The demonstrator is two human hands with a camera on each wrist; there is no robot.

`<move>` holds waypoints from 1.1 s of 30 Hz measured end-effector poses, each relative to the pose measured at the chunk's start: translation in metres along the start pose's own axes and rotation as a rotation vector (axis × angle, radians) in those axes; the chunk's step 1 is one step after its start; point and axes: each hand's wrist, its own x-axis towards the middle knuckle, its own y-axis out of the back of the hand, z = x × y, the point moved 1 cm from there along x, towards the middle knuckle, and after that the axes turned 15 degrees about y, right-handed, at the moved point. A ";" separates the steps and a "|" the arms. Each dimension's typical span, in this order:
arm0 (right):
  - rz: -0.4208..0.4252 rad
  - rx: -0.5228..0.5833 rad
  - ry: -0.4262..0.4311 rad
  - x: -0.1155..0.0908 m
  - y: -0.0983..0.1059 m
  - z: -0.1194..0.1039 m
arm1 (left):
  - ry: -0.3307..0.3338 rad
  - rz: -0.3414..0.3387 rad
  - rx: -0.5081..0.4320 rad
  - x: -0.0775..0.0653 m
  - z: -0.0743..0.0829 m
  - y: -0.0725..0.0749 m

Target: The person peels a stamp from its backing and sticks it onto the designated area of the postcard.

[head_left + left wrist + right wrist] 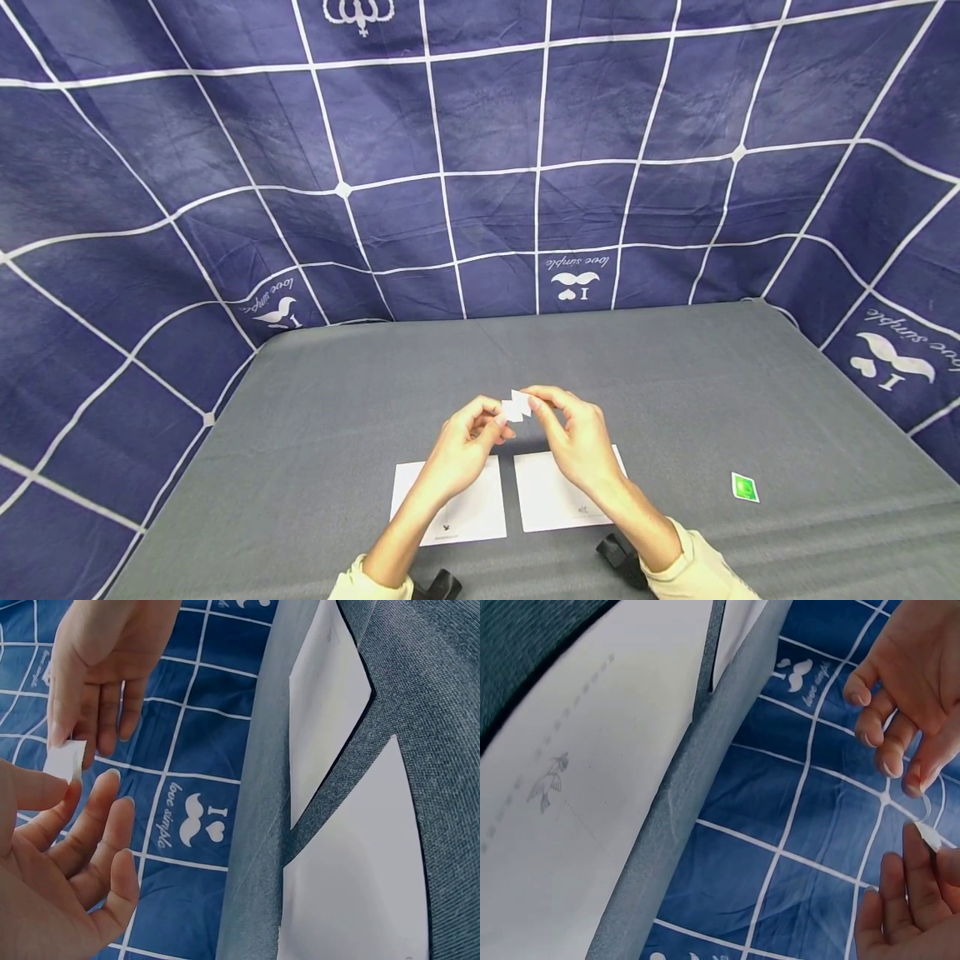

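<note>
Above the table, both hands meet at a small white piece of paper (pixel 516 410), which shows a jagged, folded or layered outline. My left hand (pixel 461 446) pinches its left side between thumb and forefinger, the other fingers loosely bent. From the other side, my right hand (pixel 585 437) pinches its right edge. The left wrist view shows the white piece (pixel 66 760) flat, with both thumbs on it. In the right wrist view a thin curved strip (pixel 928 808) shows between the hands; whether it is a separate layer I cannot tell.
Two white sheets (pixel 468 521) lie side by side on the grey table (pixel 337 400), below the forearms, each with a small print. A small green-and-white square packet (pixel 745 487) lies to the right. Behind hangs a blue checked cloth (pixel 487 208).
</note>
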 end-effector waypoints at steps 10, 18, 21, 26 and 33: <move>0.005 -0.025 0.006 0.001 0.001 0.001 | 0.007 -0.012 0.009 -0.001 0.001 0.000; 0.016 -0.036 0.025 0.001 0.001 0.003 | 0.008 -0.004 0.029 -0.002 0.002 0.000; 0.015 -0.043 0.024 0.001 0.001 0.003 | 0.010 -0.007 0.029 -0.002 0.003 0.000; 0.020 -0.046 0.028 0.001 0.001 0.003 | 0.015 -0.014 0.028 -0.001 0.002 0.001; 0.013 -0.050 0.022 0.002 0.003 0.002 | 0.020 -0.011 0.025 0.000 0.002 0.001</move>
